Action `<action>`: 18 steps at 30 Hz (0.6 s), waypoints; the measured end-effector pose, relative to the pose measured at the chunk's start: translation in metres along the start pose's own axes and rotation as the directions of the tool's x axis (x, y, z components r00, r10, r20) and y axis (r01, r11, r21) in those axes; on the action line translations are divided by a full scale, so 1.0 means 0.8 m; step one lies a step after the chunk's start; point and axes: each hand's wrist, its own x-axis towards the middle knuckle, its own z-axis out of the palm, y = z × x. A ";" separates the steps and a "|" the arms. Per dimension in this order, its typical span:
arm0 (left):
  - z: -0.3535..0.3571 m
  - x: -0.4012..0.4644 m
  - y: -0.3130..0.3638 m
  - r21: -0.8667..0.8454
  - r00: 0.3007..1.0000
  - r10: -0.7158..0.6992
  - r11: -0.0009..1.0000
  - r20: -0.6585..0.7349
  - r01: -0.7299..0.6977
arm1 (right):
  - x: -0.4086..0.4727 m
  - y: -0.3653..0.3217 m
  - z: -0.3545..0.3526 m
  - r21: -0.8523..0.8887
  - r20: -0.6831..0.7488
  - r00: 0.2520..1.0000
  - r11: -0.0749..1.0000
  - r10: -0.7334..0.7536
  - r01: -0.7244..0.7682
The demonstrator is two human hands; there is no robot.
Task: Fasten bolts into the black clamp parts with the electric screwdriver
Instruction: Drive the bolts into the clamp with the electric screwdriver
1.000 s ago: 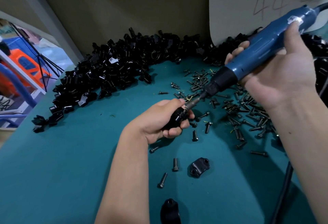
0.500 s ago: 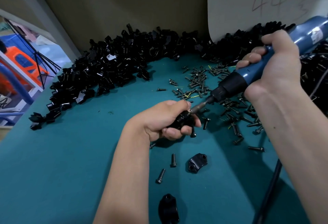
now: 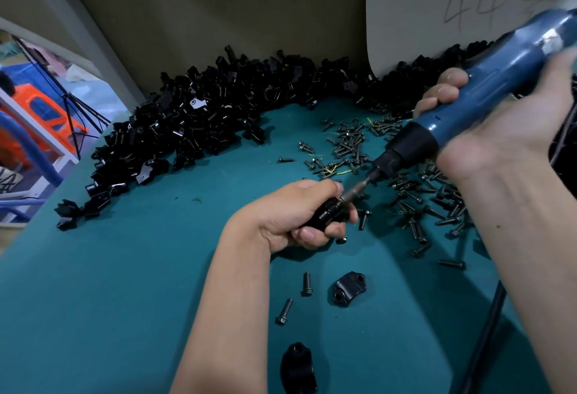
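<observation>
The fingers of the left hand are curled around a black clamp part, holding it just above the teal desk near the centre of the scene. The fingers of the right hand are wrapped around the blue electric screwdriver, which slants down to the left so that its bit meets the top of the held part. A bolt appears to be under the bit, but the bolt itself is mostly hidden by the thumb and the part.

Progress, left to right:

1. Far left and far centre: a large heap of clamp parts lies along the back of the desk. Whether any of these already carry bolts cannot be told.
2. Centre, near side: two loose bolts, one clamp half with empty holes, and another black part at the near edge lie unfastened.
3. Right of centre: a scatter of loose bolts lies behind and to the right of the held part.

Judgement: one fastening is in hand; the bulk of the task probably remains.
</observation>
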 end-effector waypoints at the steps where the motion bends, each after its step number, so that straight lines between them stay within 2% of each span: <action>1: -0.001 0.000 0.000 -0.009 1.000 -0.002 1.000 -0.001 0.002 | 0.001 -0.001 -0.002 0.027 0.032 0.999 1.000 0.011 -0.012; 11: -0.008 -0.004 0.000 -0.094 1.000 -0.009 0.996 0.001 0.009 | 0.001 -0.004 -0.013 0.106 0.270 0.955 0.982 0.122 -0.155; 16: -0.006 -0.006 -0.001 0.039 0.999 0.035 0.999 0.038 -0.037 | 0.001 -0.005 -0.014 0.058 0.319 0.931 0.977 0.175 -0.203; 18: -0.005 -0.006 -0.001 0.044 0.998 0.045 0.998 0.036 -0.046 | 0.000 -0.005 -0.012 0.079 0.339 0.924 0.973 0.179 -0.218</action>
